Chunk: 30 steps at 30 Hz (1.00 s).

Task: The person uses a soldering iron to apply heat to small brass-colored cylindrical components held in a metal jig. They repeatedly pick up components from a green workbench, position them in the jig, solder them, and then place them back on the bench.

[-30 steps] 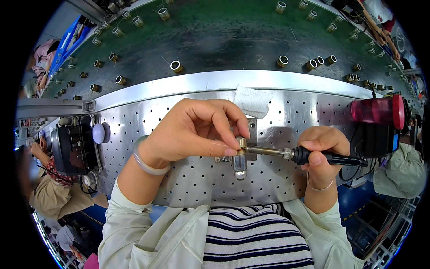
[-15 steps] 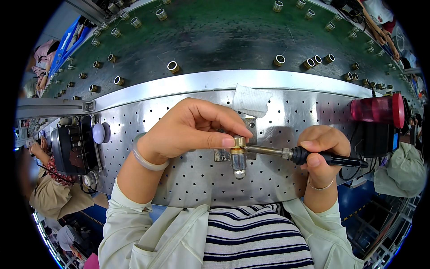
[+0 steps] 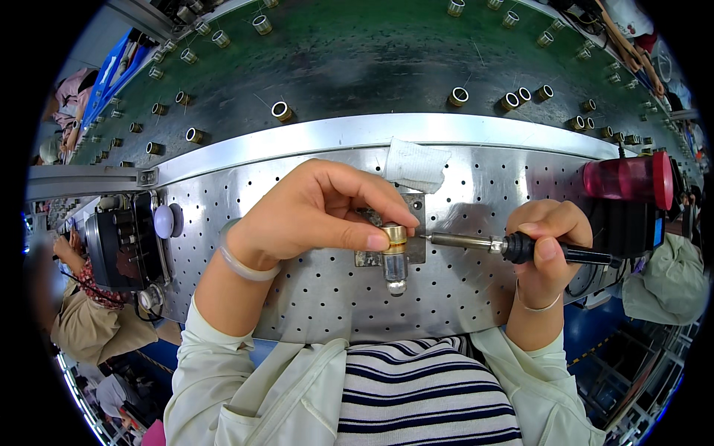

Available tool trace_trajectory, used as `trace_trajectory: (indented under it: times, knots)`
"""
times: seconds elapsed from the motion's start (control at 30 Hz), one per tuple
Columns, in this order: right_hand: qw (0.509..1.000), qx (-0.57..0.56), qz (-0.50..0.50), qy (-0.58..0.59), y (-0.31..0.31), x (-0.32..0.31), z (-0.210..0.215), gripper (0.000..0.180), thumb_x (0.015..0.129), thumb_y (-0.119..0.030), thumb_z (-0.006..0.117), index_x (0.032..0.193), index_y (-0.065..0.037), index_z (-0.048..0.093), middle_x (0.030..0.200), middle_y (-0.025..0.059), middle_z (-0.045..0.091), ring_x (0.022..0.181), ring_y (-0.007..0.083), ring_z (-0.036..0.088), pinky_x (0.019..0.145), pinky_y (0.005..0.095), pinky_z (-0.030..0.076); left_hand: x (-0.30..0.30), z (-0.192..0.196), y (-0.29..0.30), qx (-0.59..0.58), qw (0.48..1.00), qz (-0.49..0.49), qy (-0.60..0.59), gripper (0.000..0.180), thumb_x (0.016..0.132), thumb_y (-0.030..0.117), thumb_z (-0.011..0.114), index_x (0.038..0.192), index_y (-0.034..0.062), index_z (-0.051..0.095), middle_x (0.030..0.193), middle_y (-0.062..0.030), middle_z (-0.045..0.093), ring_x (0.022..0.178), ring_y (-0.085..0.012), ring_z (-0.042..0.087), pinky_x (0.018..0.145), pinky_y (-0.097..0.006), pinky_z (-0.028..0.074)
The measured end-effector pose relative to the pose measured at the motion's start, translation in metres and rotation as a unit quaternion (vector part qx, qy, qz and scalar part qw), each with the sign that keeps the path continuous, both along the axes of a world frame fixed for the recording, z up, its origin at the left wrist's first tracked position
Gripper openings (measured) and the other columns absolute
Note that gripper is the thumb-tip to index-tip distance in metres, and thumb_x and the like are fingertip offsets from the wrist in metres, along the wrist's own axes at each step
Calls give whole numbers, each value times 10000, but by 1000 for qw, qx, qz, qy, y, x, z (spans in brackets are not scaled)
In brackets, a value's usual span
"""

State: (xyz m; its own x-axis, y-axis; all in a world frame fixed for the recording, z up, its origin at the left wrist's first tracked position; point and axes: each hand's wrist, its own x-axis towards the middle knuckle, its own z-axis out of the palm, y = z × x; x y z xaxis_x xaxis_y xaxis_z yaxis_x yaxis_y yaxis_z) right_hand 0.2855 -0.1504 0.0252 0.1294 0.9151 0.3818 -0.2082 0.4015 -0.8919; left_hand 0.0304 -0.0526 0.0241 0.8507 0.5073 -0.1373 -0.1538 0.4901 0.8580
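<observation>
My left hand pinches a small brass-coloured cylindrical cap between thumb and fingertips. The cap sits at one end of a shiny metal cylinder with a rounded tip pointing toward me; whether the two are joined I cannot tell. My right hand grips the black handle of a soldering iron. Its thin tip points left, a short gap away from the cap. Beneath the cap lies a flat metal block on the perforated metal worktop.
Behind the worktop's pale metal rail is a green belt with several metal rings. A folded white cloth lies near the rail. A red translucent container stands right; a black device stands left, where another person sits.
The soldering iron has drawn back to the right, its tip now apart from the brass cap. My left hand holds nearly still. The rings on the belt have shifted slightly left.
</observation>
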Motion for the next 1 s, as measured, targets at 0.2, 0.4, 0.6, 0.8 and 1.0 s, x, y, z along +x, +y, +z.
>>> trace_trajectory:
  times: [0.2, 0.4, 0.6, 0.8, 1.0]
  knots:
    - [1000, -9, 9, 7, 0, -2, 1, 156, 795, -84, 678, 801, 40, 584, 659, 113, 588, 432, 86, 482, 431, 186, 385, -10, -6, 14, -8, 1000, -3, 3, 389, 765, 102, 718, 1104, -66, 623, 1103, -180, 608, 1002, -207, 584, 816, -274, 493]
    - [999, -27, 22, 14, 0, -6, 2, 148, 792, -81, 675, 794, 35, 583, 639, 106, 583, 433, 88, 479, 432, 193, 383, -4, -5, 5, -28, 1000, -12, -10, 413, 747, 86, 731, 1113, -69, 619, 1052, -161, 631, 982, -207, 594, 822, -274, 484]
    - [999, -49, 5, 4, -2, -6, 4, 156, 786, -84, 682, 768, 36, 584, 642, 106, 583, 440, 94, 485, 433, 197, 384, -2, -1, 0, -11, 999, -11, 40, 322, 736, 49, 729, 1030, -62, 658, 950, -127, 646, 873, -171, 593, 783, -258, 469]
    - [1000, -14, -13, -11, -1, -12, 3, 209, 795, -132, 703, 779, 41, 587, 679, 102, 589, 470, 104, 520, 455, 191, 401, 2, 1, -3, -7, 999, 12, 30, 272, 740, 18, 712, 1001, -49, 672, 947, -116, 624, 860, -165, 577, 773, -265, 467]
    - [998, -54, 11, 27, -2, -5, 4, 162, 809, -103, 662, 794, 38, 584, 656, 104, 586, 440, 80, 483, 434, 191, 384, 7, 4, -9, 13, 998, 43, -38, 248, 741, -32, 675, 989, -43, 679, 1019, -138, 588, 889, -178, 572, 796, -268, 474]
